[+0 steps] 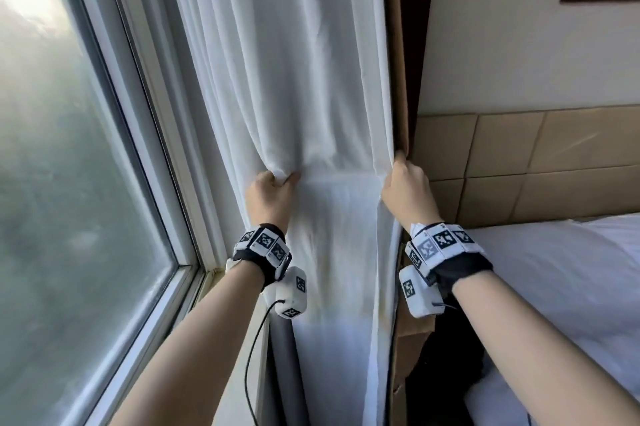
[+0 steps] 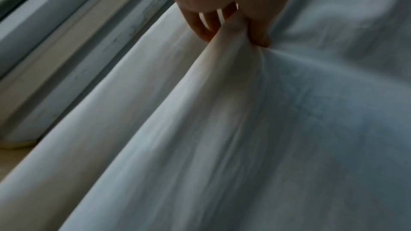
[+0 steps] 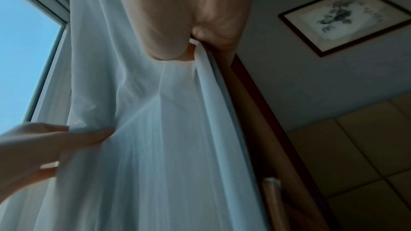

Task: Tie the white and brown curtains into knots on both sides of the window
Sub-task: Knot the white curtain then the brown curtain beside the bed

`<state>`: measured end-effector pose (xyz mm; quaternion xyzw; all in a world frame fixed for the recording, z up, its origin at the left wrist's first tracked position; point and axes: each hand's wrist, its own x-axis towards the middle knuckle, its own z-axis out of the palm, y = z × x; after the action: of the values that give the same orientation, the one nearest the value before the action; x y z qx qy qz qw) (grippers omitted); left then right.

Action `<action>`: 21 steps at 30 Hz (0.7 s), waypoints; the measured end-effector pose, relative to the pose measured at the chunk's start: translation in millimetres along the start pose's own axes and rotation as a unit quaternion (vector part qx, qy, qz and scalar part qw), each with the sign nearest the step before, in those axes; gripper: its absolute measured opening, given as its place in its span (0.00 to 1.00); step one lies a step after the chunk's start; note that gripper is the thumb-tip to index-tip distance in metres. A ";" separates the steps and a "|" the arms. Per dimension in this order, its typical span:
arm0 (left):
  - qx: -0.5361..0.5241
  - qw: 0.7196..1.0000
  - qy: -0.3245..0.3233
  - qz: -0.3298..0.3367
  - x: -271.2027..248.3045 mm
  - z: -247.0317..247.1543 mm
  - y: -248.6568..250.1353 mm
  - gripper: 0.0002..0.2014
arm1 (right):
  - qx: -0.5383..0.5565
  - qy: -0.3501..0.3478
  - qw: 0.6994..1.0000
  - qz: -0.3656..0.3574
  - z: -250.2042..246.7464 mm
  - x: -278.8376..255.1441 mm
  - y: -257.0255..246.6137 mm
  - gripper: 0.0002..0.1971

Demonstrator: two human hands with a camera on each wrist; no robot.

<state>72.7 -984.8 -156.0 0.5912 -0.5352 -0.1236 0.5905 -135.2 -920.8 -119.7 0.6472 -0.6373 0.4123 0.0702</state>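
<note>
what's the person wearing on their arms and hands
Both forearms are bare, no sleeves. Each wrist has a black strap ringed with white tiles printed with black square markers, and a white box with the same markers hangs under it. A black cable trails from the left one.

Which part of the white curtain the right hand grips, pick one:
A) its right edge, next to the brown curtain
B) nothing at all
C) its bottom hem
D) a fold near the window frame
A: the right hand pinches the right edge of the white curtain, against the brown curtain, while the left hand bunches a fold further left.
</note>
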 end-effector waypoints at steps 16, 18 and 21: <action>0.342 0.899 0.044 0.268 -33.8 -31.2 11.8 0.16 | -0.035 -0.035 0.998 0.026 1.7 -18.3 -8.4 0.08; 0.332 0.892 0.048 0.304 -36.3 -37.5 8.6 0.12 | -0.028 -0.032 0.999 0.033 -3.8 -18.4 -5.5 0.09; 0.296 0.889 0.045 0.348 -66.9 -34.5 27.0 0.18 | 0.003 -0.038 0.999 0.036 -4.1 -22.2 -11.5 0.09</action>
<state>59.8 -905.8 -156.7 0.5192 -0.6913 0.2804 0.4171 -123.5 -899.3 -125.9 0.6396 -0.6612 0.3910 0.0293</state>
